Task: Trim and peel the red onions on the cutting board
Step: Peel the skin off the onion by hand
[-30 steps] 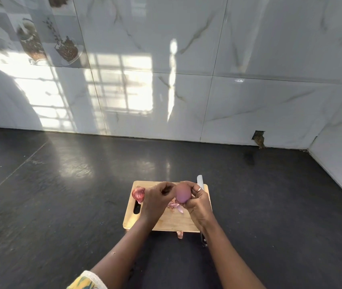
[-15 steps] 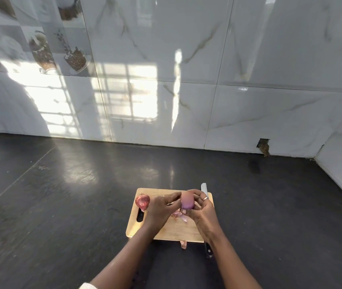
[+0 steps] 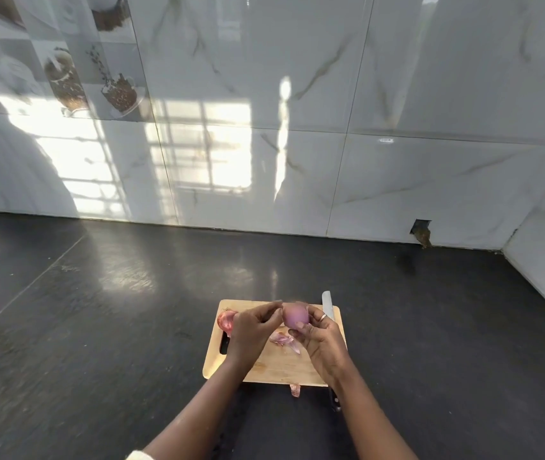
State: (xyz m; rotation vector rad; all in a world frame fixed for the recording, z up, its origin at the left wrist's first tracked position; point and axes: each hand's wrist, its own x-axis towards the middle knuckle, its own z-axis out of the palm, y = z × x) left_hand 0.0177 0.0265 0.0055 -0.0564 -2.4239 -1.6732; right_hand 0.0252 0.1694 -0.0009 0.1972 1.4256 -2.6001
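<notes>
Dark stone counter (image 3: 115, 327) runs up to a white marble-tiled wall (image 3: 397, 111). Above the wooden cutting board (image 3: 277, 366), the right hand (image 3: 322, 338) cups a peeled, pale purple onion (image 3: 295, 315) between fingers and thumb. The left hand (image 3: 252, 330) sits just beside it, fingertips pinched near the onion's side; whether they touch is unclear. Loose skins (image 3: 284, 340) lie below on the board. A second, unpeeled onion (image 3: 226, 320) rests at the board's far left corner. A knife (image 3: 328, 305) lies along the right edge.
</notes>
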